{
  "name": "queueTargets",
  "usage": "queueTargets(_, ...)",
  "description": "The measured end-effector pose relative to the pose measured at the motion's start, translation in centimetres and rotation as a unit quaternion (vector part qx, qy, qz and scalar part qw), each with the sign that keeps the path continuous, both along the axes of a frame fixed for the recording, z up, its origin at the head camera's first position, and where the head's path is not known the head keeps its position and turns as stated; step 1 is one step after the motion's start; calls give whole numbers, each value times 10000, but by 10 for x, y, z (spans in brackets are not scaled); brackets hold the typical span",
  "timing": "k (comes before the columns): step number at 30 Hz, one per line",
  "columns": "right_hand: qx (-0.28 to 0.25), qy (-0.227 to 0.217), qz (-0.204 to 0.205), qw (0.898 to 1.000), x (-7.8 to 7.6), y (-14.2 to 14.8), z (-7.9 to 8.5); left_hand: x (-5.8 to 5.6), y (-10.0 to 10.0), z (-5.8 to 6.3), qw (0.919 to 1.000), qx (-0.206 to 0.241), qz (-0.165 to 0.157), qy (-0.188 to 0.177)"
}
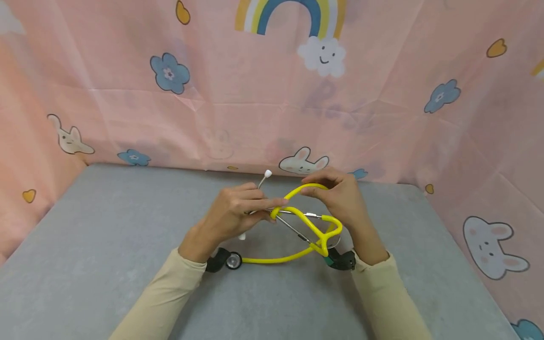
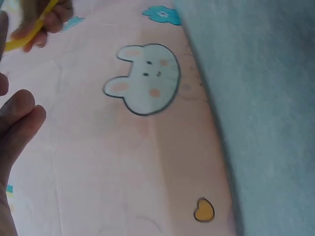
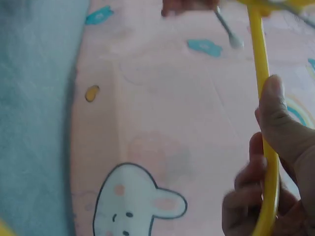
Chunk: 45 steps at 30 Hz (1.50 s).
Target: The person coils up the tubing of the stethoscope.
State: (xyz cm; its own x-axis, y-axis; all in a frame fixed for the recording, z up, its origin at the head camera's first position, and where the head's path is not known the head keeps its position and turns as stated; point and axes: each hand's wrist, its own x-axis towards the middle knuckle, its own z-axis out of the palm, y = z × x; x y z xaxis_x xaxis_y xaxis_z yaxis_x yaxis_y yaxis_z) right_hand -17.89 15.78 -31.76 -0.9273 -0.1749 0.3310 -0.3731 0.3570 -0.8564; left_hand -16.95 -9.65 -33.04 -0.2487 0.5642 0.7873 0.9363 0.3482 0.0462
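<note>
A yellow stethoscope [image 1: 312, 222] is held between both hands above the grey table. My left hand [image 1: 231, 208] grips its metal ear tubes, where a loop of yellow tubing wraps around them; the index finger stretches along toward the loop. One white eartip [image 1: 267, 173] sticks up past the knuckles, and another shows below the hand. My right hand [image 1: 342, 198] pinches the upper stretch of tubing between thumb and fingers, also plain in the right wrist view [image 3: 268, 162]. The round chestpiece [image 1: 233, 260] is by the left wrist, at the end of the lower tubing.
The grey table [image 1: 106, 264] spreads beneath the hands. A pink printed cloth [image 1: 238, 118] rises behind it and along both sides. Black wrist cameras are worn on the left wrist [image 1: 216, 261] and right wrist [image 1: 343, 260].
</note>
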Motion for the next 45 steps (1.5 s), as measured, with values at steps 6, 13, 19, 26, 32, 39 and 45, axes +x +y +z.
queueTargets(6, 428, 489, -28, 9979, -8, 2, -2, 2, 1, 7, 9997, 235, -53, -37)
queueTargets(13, 1075, 1535, -80, 9823, -34, -15, 12, -1, 1, 3, 9969, 662, 312, 303)
queueTargets(19, 1090, 3090, 752, 9418, -61, -38, 56, 1, -3, 14, 9834, 1723, 541, 167)
queueTargets(26, 211, 2896, 1678, 9421, -70, -75, 19, 3, -10, 25, 9705, 2229, 829, 401)
queueTargets(32, 946, 1694, 776, 9779, -29, -101, -35, 1, -19, 21, 9637, 2374, 1212, 128)
queueTargets(39, 686, 1343, 368, 9879, 16, -111, -45, -3, -20, 18, 9488, 2650, 1634, -536)
queueTargets(45, 1290, 1628, 47, 9782, 31, -107, -44, -6, -20, 8, 9445, 2377, 2124, -795)
